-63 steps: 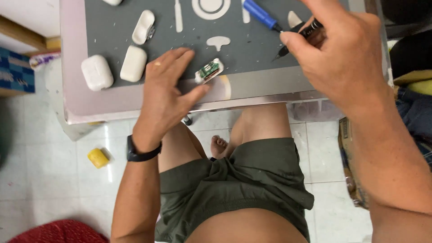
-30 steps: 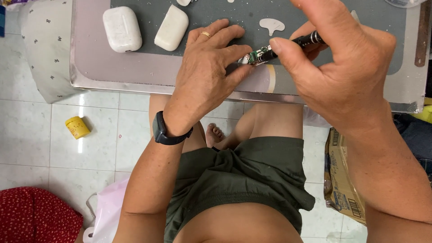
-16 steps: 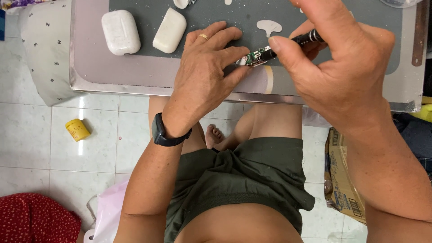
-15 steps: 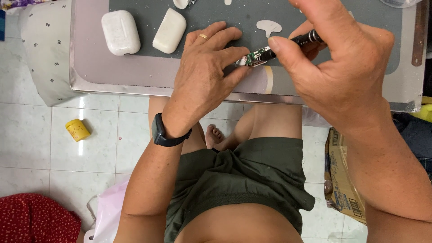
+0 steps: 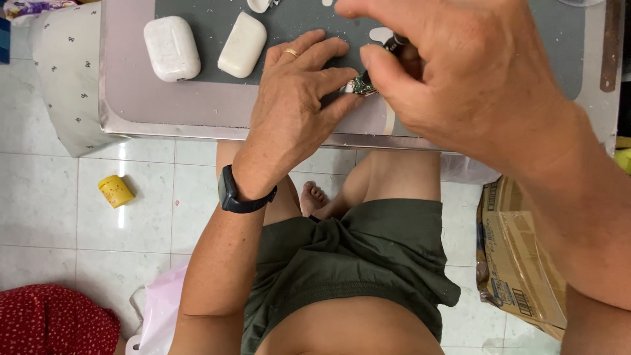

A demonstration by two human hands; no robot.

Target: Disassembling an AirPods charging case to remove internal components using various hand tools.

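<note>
A small green circuit board (image 5: 359,84) lies on the dark grey mat (image 5: 299,23) near the desk's (image 5: 125,112) near edge, between the two hands. The left hand (image 5: 296,105) lies flat over it, with the fingers spread and the index finger and thumb pressing at the board's left end, apparently to keep the little part from sliding on the mat. A gold ring (image 5: 291,52) sits on one finger and a black watch (image 5: 240,195) on the wrist. The right hand (image 5: 460,72) comes in from the right with its grip pinched narrowly around a thin black tool (image 5: 396,45), held like a pen and slanting down, so the tip meets the board's right end; the tip itself is mostly hidden behind the thumb. Holding it so low probably gives fine control.

Farther left on the mat lie a white earbud case (image 5: 171,47) and a white case half (image 5: 242,44), well apart from the work, seemingly set aside. Another white piece (image 5: 257,4) shows at the far edge. Below the desk are a tiled floor (image 5: 39,197), a small yellow jar (image 5: 116,190) at left and a cardboard box (image 5: 519,263) at right.
</note>
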